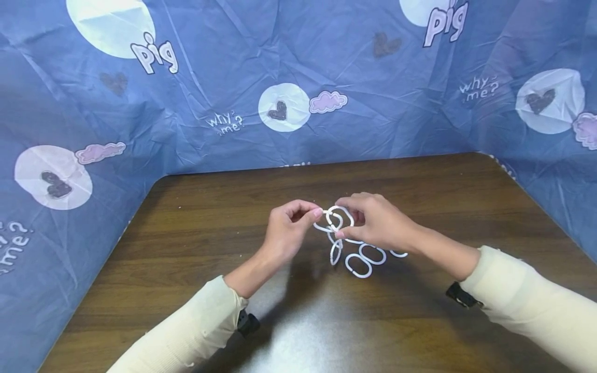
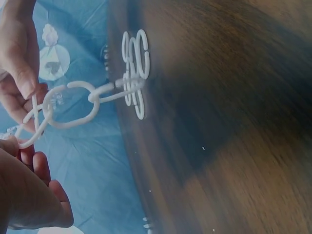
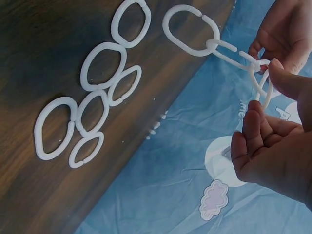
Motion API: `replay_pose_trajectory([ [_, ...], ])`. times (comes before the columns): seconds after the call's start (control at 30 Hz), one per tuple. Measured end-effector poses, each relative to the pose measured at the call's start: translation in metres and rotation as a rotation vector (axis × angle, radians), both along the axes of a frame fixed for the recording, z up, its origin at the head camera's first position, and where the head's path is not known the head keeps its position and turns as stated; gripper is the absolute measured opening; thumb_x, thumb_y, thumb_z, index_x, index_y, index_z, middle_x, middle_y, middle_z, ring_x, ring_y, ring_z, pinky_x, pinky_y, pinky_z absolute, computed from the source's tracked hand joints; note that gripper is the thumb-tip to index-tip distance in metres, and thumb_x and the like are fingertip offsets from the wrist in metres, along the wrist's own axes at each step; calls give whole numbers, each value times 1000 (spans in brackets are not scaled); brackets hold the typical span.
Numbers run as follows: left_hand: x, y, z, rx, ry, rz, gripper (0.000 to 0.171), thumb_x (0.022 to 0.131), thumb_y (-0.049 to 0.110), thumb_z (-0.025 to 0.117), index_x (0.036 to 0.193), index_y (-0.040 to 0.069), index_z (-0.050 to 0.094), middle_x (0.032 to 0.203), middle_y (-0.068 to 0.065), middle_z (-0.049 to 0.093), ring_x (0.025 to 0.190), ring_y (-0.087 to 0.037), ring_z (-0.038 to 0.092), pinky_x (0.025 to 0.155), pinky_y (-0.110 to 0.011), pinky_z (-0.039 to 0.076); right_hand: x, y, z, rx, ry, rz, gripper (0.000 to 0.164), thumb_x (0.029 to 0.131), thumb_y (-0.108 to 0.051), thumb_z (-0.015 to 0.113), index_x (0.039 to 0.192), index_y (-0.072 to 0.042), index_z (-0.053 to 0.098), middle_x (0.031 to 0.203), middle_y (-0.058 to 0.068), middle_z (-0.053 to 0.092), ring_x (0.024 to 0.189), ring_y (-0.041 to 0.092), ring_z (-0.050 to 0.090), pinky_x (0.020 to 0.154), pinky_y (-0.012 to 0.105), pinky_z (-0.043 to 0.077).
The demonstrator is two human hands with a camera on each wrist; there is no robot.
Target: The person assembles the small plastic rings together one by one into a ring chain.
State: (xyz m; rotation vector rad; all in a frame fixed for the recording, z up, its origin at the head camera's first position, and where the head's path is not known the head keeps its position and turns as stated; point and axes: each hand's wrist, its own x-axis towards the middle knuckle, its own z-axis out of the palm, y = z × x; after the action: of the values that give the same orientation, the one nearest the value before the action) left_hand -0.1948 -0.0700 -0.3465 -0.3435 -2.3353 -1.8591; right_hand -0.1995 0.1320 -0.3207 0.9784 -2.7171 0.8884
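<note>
Close over the table, my left hand [image 1: 284,228] pinches a white oval ring link [image 1: 320,227] between thumb and finger. My right hand [image 1: 380,220] grips another white ring link [image 1: 351,213] at its edge, and the two links cross each other between the hands. From them hangs a short chain of linked white rings [image 2: 75,125], its lower link [image 3: 167,30] reaching down toward the table. The ring links have a small split in their loops. In the right wrist view the fingertips [image 3: 254,108] of my right hand sit right at the held link.
Several loose white rings [image 3: 39,131] lie close together on the brown wooden table [image 1: 224,207], below and beside my right hand. A blue printed cloth [image 1: 196,67] hangs around the table's back and sides. Dark straps [image 1: 462,295] show at the sleeve cuffs.
</note>
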Motion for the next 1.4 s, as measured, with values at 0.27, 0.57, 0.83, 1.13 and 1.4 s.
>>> replay_pose_trajectory([
  [0.27,-2,-4,-2,-12,-4,45,9,87,12,70,89,4,72,80,-6,67,71,-11,56,65,-22,46,-1,9,-5,-24,-88,54,41,75,-18,82,111,-5,67,68,-6,52,62,9,49,57,26,43],
  [0.57,-3,-4,-4,-33,-39,79,10,88,14,69,89,4,72,80,-6,68,71,-11,55,65,-22,45,0,18,2,-108,-379,93,41,83,-20,75,118,-3,65,73,-2,57,65,11,50,57,24,42],
  [0.83,-4,-4,-6,-70,-52,105,12,89,16,69,89,4,72,79,-3,66,75,-21,57,65,-24,45,-1,25,8,-232,-692,162,45,93,-24,64,130,1,56,115,10,67,107,21,61,96,40,46],
  [1.13,-3,-4,-6,-58,-34,64,11,88,14,70,92,4,72,84,-5,69,73,-10,57,67,-23,46,-2,27,10,-352,-847,160,45,96,-21,60,130,7,53,109,14,66,102,25,60,91,35,47],
  [1.4,0,-3,-8,-33,-16,-77,17,83,7,75,99,4,73,87,-6,70,75,-12,59,66,-21,48,-3,26,9,-466,-956,159,42,100,-21,51,128,10,53,89,3,61,86,14,58,80,27,48],
])
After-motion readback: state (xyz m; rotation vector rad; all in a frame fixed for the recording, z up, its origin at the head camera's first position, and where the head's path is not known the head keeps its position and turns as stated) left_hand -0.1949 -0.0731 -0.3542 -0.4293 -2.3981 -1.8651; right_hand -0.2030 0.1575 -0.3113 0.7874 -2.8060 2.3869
